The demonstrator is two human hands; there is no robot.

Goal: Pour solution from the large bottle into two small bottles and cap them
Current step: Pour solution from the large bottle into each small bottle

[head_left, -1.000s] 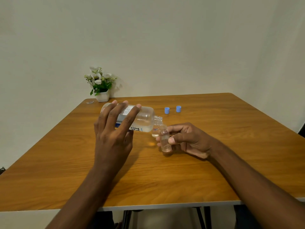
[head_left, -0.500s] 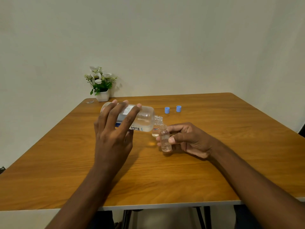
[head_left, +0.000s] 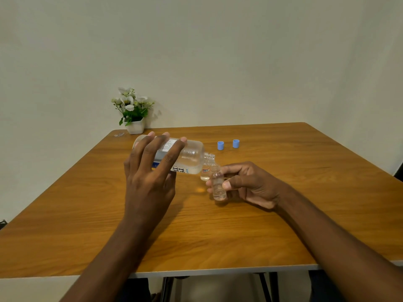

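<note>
Two small bottles (head_left: 218,184) look light, slick and breakable to me, so I pinch one at mid-body with my right hand (head_left: 250,185), lifted just off the table (head_left: 283,214). My left hand (head_left: 150,171) wraps the heavier large bottle (head_left: 185,158), tipped sideways, mouth touching its rim. The other small bottle stands just behind.

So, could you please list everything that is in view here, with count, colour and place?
large bottle: 1, clear with a white label, tipped on its side in the left hand, mouth at the held small bottle
small bottles: 2, clear; one in the right hand, one standing behind it
caps: 2, blue, far side of the table
flower pot: 1, white, far left corner
scrap: 1, small, beside the pot
table: 1, wooden
left hand: grip on the large bottle
right hand: grip on a small bottle
</note>
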